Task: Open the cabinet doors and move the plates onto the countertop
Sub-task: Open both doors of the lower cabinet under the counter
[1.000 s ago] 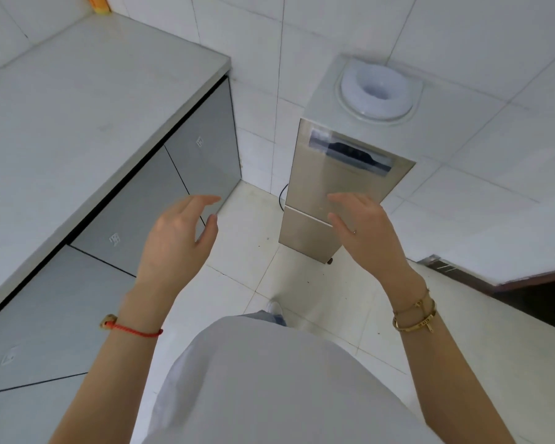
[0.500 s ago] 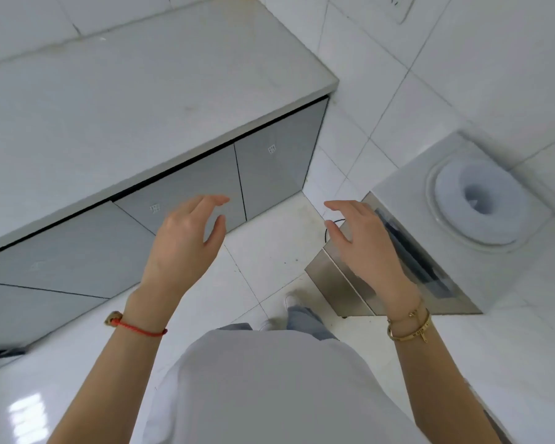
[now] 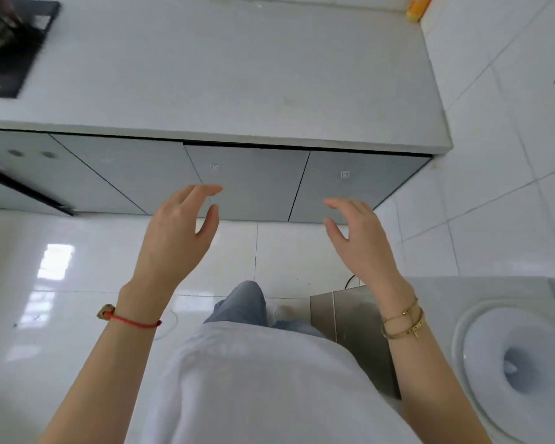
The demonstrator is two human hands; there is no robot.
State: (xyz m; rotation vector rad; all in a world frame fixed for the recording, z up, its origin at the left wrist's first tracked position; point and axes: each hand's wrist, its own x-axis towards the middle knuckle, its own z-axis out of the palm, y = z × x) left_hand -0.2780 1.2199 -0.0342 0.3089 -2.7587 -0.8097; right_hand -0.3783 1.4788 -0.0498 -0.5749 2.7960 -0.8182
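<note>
We see a pale grey-white counter (image 3: 225, 68) with faint speckling, and below it plain grey doors (image 3: 247, 184), each marked with a small white square emblem. The floor (image 3: 77, 251) is glossy white tile with thin grey grout lines, and the wall (image 3: 510, 107) is white tile too. A black hob (image 3: 4, 59) sits at the far left and an orange bottle (image 3: 418, 6) at the back. One wrist wears a red cord (image 3: 132, 320), the other gold bangles (image 3: 402, 322). The shirt (image 3: 263, 386) is white, the trousers (image 3: 241, 304) blue-grey
</note>
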